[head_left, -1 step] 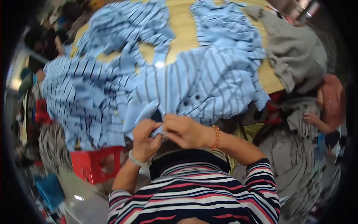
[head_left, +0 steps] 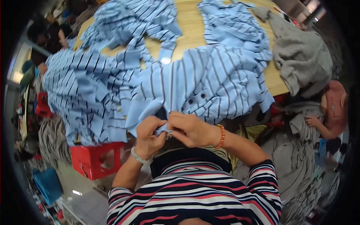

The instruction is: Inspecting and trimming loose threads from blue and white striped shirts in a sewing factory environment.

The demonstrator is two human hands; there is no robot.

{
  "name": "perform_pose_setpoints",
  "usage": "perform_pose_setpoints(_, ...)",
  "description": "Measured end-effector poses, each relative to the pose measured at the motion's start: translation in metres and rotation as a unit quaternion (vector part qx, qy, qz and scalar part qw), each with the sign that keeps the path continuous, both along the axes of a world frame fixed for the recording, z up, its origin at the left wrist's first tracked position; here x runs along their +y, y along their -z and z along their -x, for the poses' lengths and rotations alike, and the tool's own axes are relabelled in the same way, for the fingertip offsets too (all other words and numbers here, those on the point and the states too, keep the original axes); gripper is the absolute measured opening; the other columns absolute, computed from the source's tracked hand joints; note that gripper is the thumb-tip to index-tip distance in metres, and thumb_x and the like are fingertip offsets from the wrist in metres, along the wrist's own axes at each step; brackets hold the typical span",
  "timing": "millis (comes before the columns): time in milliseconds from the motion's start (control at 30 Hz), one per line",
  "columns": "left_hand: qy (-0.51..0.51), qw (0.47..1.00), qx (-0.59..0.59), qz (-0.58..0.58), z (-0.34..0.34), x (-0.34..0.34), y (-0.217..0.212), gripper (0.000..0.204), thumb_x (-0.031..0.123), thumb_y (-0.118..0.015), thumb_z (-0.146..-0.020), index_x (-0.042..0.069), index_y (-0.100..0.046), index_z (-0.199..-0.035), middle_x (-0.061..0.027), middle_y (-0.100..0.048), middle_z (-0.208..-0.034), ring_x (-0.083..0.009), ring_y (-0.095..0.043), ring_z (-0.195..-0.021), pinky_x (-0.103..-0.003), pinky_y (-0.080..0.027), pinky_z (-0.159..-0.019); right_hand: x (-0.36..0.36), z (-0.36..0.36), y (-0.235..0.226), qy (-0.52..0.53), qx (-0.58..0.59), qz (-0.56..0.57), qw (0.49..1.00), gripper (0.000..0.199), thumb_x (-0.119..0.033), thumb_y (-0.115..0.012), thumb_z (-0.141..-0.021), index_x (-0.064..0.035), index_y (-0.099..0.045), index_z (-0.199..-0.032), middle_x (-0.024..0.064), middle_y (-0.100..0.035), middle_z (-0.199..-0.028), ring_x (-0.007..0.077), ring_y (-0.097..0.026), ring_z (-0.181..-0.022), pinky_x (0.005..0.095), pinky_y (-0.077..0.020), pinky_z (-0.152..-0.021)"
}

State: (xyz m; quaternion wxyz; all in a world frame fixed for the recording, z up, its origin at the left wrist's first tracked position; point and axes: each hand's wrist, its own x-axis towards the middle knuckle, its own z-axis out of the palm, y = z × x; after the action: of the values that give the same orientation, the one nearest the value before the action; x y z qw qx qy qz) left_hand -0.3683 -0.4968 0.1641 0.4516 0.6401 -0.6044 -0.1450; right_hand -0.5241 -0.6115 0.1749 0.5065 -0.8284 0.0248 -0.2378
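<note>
A wooden desk (head_left: pixel 189 28) fills the upper middle of the view, most of its top covered by cloth. Spread across it from the left edge to the right edge lies a heap of light blue shirts with dark stripes (head_left: pixel 93 86), several pieces overlapping and spilling over the near edge and the left edge. The nearest piece, a striped blue shirt (head_left: pixel 210 78) with 2 dark buttons on its placket, hangs over the near edge toward the person. A grey garment (head_left: pixel 303 60) sits on the far right corner and droops off the right edge.

Below the desk's left side stands a red plastic crate (head_left: pixel 95 159); what it holds cannot be made out. Further down and left is a blue bin (head_left: pixel 47 183), its contents also unclear. More grey cloth (head_left: pixel 296 150) is piled on the floor at the right, beside another person's arm (head_left: pixel 322 125) in a pink sleeve.

The left hand (head_left: pixel 148 137), wearing a pale bracelet (head_left: pixel 138 156), pinches a fold of the striped blue shirt's lower hem, its grip closed tight on the fabric. The right hand (head_left: pixel 191 129), with an orange bead bracelet (head_left: pixel 222 135) at the wrist, meets it, fingers touching, and its grip is also closed on the same bit of hem, just off the near edge of the desk.
</note>
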Motion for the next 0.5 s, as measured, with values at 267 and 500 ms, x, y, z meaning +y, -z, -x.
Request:
perform_pose_setpoints(267, 0.17, 0.754, 0.571, -0.276, -0.021, -0.005, 0.016, 0.057, 0.019, -0.069, -0.072, -0.006, -0.052, -0.12, -0.0127, -0.061, -0.11, -0.0221, -0.059, -0.103, -0.03, -0.041, -0.096, -0.007, 0.007, -0.009, -0.032, 0.081, -0.037, 0.995, 0.018, 0.004, -0.063, -0.076, -0.0014, -0.052, -0.09, 0.0093, -0.05, -0.082, 0.0222, -0.05, -0.064, 0.0298, -0.0405, -0.057)
perform_pose_setpoints(500, 0.037, 0.596, 0.797, -0.094, -0.005, -0.015, 0.035, 0.018, 0.01, -0.062, -0.086, 0.009, -0.058, -0.104, -0.0032, -0.062, -0.091, -0.0134, -0.055, -0.078, -0.027, -0.042, -0.062, -0.004, 0.011, -0.02, -0.043, 0.068, -0.06, 0.995, 0.017, 0.004, -0.061, -0.076, -0.0004, -0.052, -0.089, 0.0115, -0.05, -0.081, 0.0255, -0.052, -0.066, 0.032, -0.0425, -0.059)
